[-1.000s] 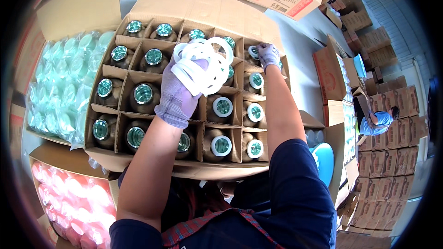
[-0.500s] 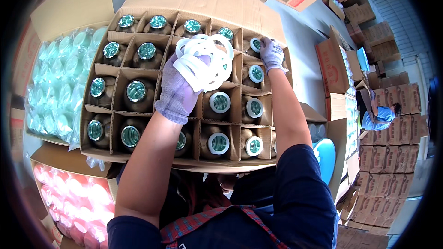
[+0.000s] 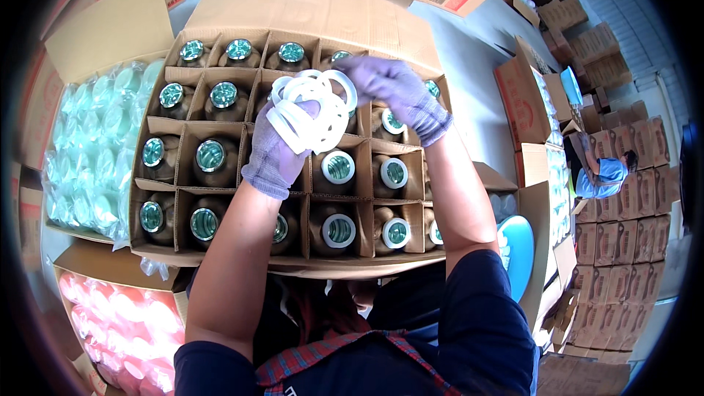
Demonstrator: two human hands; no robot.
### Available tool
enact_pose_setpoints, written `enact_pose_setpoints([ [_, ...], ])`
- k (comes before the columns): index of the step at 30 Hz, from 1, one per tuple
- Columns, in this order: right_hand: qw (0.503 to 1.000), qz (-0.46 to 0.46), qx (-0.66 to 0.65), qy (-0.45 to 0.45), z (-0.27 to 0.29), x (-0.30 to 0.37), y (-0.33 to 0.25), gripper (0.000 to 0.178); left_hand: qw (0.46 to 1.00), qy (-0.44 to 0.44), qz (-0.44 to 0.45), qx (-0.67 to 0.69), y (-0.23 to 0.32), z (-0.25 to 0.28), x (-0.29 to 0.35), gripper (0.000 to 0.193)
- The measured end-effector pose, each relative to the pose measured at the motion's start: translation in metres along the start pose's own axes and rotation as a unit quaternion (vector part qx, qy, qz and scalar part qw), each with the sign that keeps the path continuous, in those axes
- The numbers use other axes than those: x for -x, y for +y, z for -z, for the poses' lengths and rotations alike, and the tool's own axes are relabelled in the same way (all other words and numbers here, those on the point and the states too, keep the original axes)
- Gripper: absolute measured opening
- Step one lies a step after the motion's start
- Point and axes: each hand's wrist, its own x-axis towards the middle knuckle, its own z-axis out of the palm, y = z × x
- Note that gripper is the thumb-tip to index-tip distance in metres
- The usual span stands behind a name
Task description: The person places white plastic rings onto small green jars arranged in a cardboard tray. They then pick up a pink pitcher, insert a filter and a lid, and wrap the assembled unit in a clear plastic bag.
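A divided cardboard carton [image 3: 183, 258] holds rows of brownish, shiny wide-mouthed bottles [image 3: 210, 155] with green glassy mouths. White rings sit around the mouths of several bottles on the right and near side, such as this ringed bottle [image 3: 338, 167]; those on the left have none. My gloved left hand [image 3: 273, 158] is closed on a loose bunch of white rings [image 3: 312, 110], held over the middle of the carton. Beside the bunch, on its right, is my gloved right hand [image 3: 392, 88]. Its fingertips are smeared by motion, so whether they pinch a ring cannot be seen.
On the left stand a carton of pale green plastic-wrapped pieces [image 3: 103, 147] and one of pink wrapped pieces [image 3: 121, 323]. A blue round object [image 3: 515, 257] lies to the right. Another person [image 3: 601, 176] works near stacked cartons [image 3: 623, 242] at far right.
My right hand has moved left from a bottle at the carton's far right to the rings in my left hand. The left hand still holds the bunch. My view has shifted slightly.
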Motion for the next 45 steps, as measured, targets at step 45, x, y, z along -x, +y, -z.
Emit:
enact_pose_setpoints([
  [45, 0.993, 0.055, 0.059, 0.092, -0.058, 0.012, -0.006, 0.031, 0.848, 0.245, 0.195, 0.427, -0.018, -0.003, -0.008, 0.026],
])
